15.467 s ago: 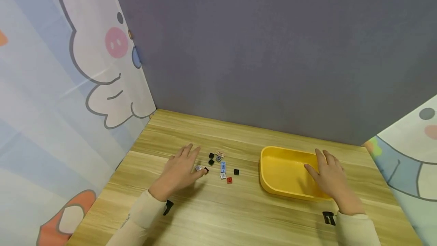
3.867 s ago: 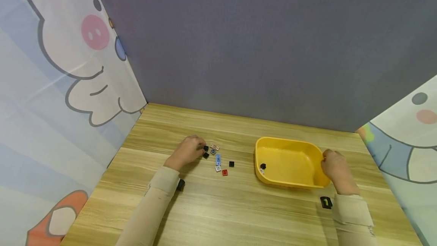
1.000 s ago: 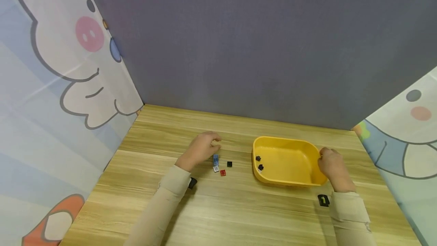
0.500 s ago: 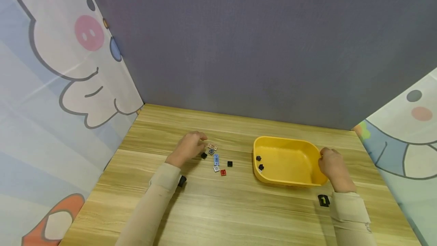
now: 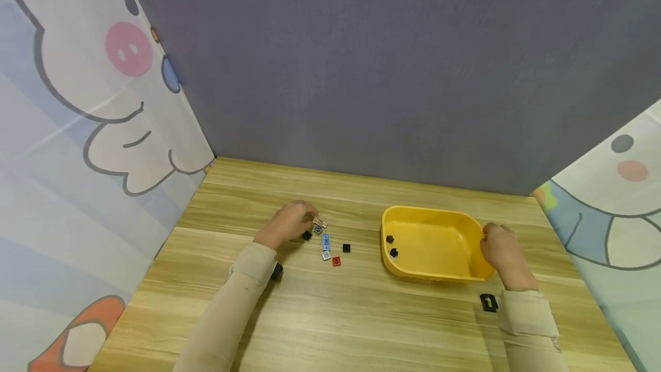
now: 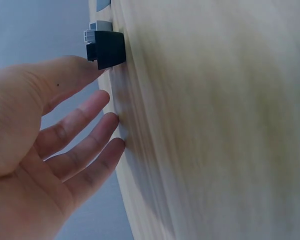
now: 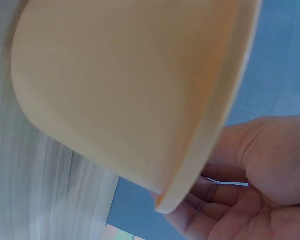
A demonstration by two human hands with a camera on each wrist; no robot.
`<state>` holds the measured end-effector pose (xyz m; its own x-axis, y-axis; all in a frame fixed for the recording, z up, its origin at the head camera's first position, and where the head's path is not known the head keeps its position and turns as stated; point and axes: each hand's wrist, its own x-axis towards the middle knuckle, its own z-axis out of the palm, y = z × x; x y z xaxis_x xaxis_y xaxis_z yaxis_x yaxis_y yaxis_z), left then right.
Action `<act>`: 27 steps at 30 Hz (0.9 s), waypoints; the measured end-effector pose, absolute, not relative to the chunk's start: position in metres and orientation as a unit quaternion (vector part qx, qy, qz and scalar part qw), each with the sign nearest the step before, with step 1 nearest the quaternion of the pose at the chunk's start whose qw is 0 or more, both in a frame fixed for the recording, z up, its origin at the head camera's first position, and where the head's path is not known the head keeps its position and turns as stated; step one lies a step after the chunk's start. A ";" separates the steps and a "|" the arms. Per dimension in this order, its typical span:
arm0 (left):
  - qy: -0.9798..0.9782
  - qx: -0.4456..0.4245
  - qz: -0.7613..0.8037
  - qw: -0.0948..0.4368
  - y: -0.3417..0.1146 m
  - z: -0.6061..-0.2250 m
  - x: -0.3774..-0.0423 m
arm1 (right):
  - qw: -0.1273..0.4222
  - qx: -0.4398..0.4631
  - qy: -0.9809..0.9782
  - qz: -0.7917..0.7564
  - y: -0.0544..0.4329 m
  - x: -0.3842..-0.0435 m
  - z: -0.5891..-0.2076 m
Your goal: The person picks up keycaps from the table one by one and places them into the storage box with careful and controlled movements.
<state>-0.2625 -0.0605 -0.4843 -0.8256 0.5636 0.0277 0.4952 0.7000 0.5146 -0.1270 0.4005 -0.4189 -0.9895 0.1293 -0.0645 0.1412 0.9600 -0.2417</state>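
Note:
My left hand [image 5: 289, 223] bends low over a group of small keycaps, its fingertips beside a black keycap [image 5: 307, 235]. In the left wrist view the fingers [image 6: 85, 155] are spread and slightly bent, and the thumb tip overlaps the black keycap [image 6: 110, 49]. Close by lie a long pale orange keycap [image 5: 320, 221] and a small blue-grey keycap [image 5: 318, 229]. With bent fingers, my right hand [image 5: 503, 251] grips the right rim of the yellow tub [image 5: 439, 276]. In the right wrist view the thumb and fingers hold the tub's rim [image 7: 210, 135] from both sides.
Right of the left hand lie a long blue keycap [image 5: 326, 241], a white one [image 5: 326, 255], a red one [image 5: 337, 261] and another black one [image 5: 346, 248]. Inside the tub's left end are black keycaps [image 5: 394, 252] and a whitish piece. A grey panel [image 5: 361, 73] stands behind the table.
Since the earliest frame several keycaps have gone from the table into the tub, and my right hand has taken its rim. In the last second my left hand moved back left, beside the black keycap.

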 end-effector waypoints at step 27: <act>0.924 0.290 0.245 0.048 -0.050 -0.467 -0.259 | 0.040 0.078 0.989 -0.119 0.397 -0.127 -0.412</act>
